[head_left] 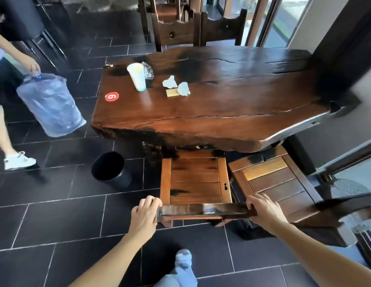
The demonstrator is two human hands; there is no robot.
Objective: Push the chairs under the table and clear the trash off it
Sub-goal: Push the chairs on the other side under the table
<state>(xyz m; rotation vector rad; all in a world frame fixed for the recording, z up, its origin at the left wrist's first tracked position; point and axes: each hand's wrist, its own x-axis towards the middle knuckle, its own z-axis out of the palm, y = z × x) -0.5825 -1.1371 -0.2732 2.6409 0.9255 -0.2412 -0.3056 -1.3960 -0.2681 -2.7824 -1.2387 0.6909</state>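
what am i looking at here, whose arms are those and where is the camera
There is no machine here. The camera sits on a person's head and looks forward and down, so the two bare arms are that person's own. The left hand and right hand each grip one end of the top rail of a wooden chair, whose seat is partly under the table. A second chair stands to the right of it. On the table lie a paper cup, a crumpled wrapper, two balled tissues and a small card. A black bin stands on the floor. At the left, another person carries a clear bag.
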